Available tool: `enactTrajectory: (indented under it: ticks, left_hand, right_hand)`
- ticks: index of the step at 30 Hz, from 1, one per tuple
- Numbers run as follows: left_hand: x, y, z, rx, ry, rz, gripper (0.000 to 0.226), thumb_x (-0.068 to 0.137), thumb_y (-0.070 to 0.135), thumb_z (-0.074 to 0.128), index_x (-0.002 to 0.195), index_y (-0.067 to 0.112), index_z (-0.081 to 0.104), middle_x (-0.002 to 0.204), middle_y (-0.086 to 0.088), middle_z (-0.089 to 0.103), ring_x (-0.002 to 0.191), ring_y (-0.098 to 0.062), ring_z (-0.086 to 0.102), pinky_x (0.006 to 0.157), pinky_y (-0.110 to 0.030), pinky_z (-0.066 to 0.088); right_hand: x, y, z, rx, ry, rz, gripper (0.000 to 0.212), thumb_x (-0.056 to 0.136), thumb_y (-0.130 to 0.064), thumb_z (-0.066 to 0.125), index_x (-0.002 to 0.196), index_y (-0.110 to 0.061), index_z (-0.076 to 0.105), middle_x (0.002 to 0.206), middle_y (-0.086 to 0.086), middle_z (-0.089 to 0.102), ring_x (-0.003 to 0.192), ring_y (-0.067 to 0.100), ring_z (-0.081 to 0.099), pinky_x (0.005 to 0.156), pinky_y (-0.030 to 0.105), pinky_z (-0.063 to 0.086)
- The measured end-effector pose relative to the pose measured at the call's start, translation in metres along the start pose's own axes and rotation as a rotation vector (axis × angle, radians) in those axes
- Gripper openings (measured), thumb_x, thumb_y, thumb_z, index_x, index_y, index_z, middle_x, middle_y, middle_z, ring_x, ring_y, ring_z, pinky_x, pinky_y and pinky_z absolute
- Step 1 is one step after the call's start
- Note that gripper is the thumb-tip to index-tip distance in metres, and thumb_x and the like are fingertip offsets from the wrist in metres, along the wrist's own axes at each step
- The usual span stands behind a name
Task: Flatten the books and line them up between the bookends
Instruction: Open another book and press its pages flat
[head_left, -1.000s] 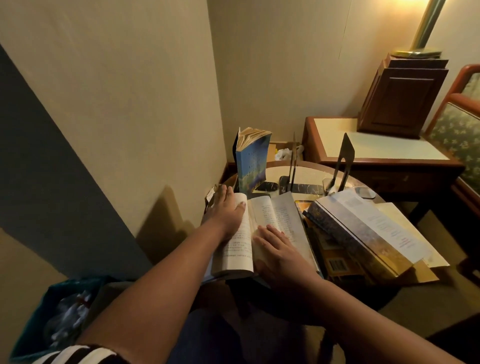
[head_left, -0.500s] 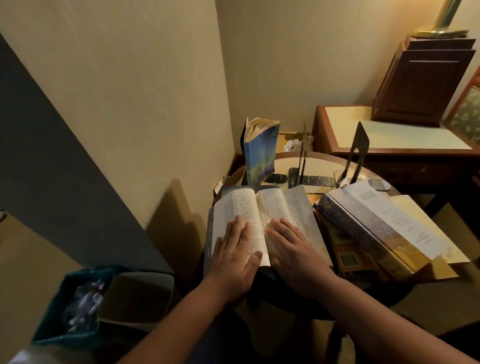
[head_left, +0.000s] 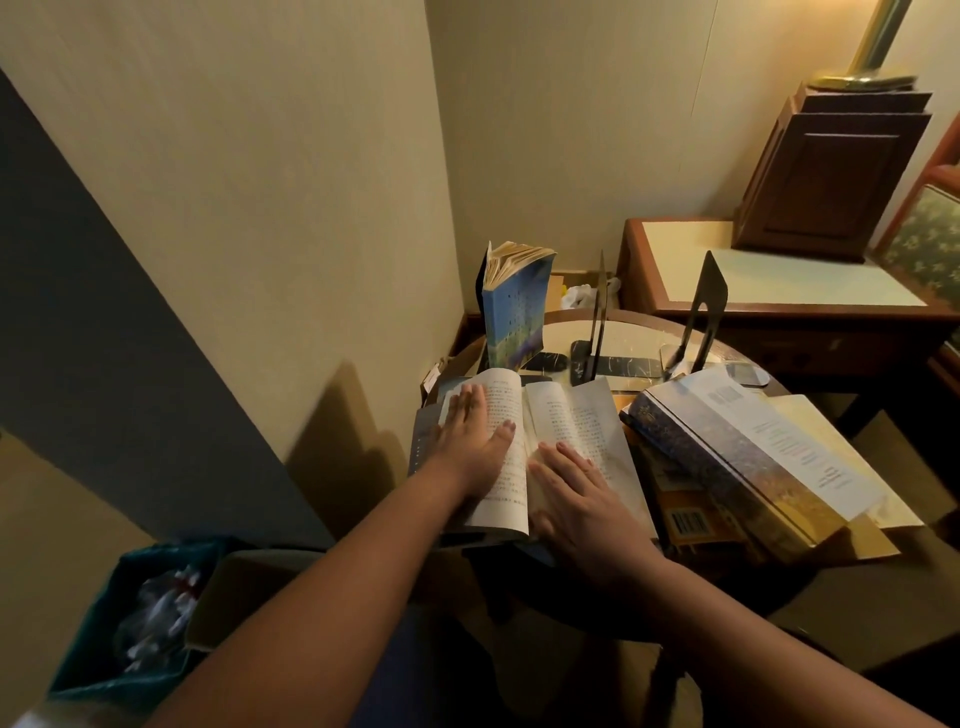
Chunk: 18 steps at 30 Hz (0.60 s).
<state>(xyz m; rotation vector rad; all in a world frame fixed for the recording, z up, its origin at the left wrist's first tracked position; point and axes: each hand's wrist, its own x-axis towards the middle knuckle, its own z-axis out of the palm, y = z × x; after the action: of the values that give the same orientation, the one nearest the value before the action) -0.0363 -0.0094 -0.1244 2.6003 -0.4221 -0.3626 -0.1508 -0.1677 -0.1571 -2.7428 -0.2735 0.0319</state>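
Note:
An open book (head_left: 571, 421) with printed pages lies at the near edge of the round table (head_left: 628, 332). My left hand (head_left: 472, 441) presses flat on its left page, fingers spread. On the right page rests my right hand (head_left: 576, 499), also flat. Behind the open book a blue paperback (head_left: 514, 312) stands upright with fanned pages. Two dark metal bookends (head_left: 597, 322) (head_left: 701, 306) stand at the back of the table with a gap between them. To the right, a large dark hardcover (head_left: 727, 457) lies tilted on a stack of other books (head_left: 685, 519).
A wall runs close along the left. A wooden side table (head_left: 779, 280) with a dark wooden box (head_left: 826, 171) and a brass lamp base (head_left: 862, 78) stands behind. A bin with crumpled paper (head_left: 150, 623) sits on the floor at lower left. A patterned chair (head_left: 930, 239) is at far right.
My left hand slid down the left page and then back up toward its top. My right hand stayed flat on the right page, shifting slightly nearer.

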Motion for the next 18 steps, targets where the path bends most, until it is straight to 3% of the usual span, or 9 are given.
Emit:
enactTrajectory:
  ticks: [5,9,11,14,18]
  left_hand:
    - [0.013,-0.004,0.006,0.043,0.029,0.017,0.073,0.099,0.055,0.019,0.152,0.021,-0.016,0.163,-0.002,-0.014,0.149,-0.019,-0.012,0.117,-0.044,-0.011]
    - [0.008,-0.010,0.011,0.059,0.096,0.004,0.073,0.099,0.057,0.016,0.153,0.020,-0.015,0.163,-0.003,-0.012,0.149,-0.019,-0.010,0.118,-0.042,-0.007]
    - [0.004,-0.014,0.012,0.048,0.104,-0.016,0.074,0.098,0.059,0.015,0.153,0.019,-0.015,0.163,-0.003,-0.013,0.149,-0.020,-0.011,0.119,-0.042,-0.006]
    - [-0.005,-0.017,0.015,0.045,0.128,-0.046,0.075,0.099,0.058,0.015,0.153,0.016,-0.015,0.162,-0.005,-0.013,0.149,-0.019,-0.011,0.120,-0.040,-0.007]
    - [-0.014,-0.018,0.017,0.035,0.155,-0.060,0.074,0.100,0.056,0.016,0.153,0.015,-0.014,0.162,-0.005,-0.013,0.149,-0.019,-0.011,0.119,-0.038,-0.008]
  right_hand:
    - [0.001,0.002,0.002,0.054,0.027,0.021,0.094,0.078,-0.077,0.004,0.157,-0.028,0.016,0.166,-0.005,0.002,0.143,0.004,-0.019,0.113,0.024,-0.013]
    - [0.000,0.005,0.003,0.149,0.047,0.031,0.100,0.077,-0.087,0.004,0.156,-0.029,0.021,0.166,-0.008,0.005,0.147,0.005,-0.015,0.122,0.035,-0.001]
    - [-0.003,0.003,0.002,0.172,0.077,0.047,0.091,0.082,-0.082,0.019,0.156,-0.029,0.023,0.165,-0.010,0.001,0.149,0.007,-0.014,0.122,0.037,0.005]
    - [-0.008,-0.003,0.001,0.207,0.160,0.079,0.077,0.094,-0.059,0.046,0.158,-0.030,0.013,0.164,-0.012,-0.013,0.148,0.008,-0.015,0.117,0.034,0.008]
    - [-0.013,-0.010,-0.001,0.380,0.255,0.154,0.089,0.095,-0.040,0.058,0.157,-0.033,-0.005,0.165,-0.011,-0.015,0.148,0.010,-0.008,0.118,0.036,0.015]
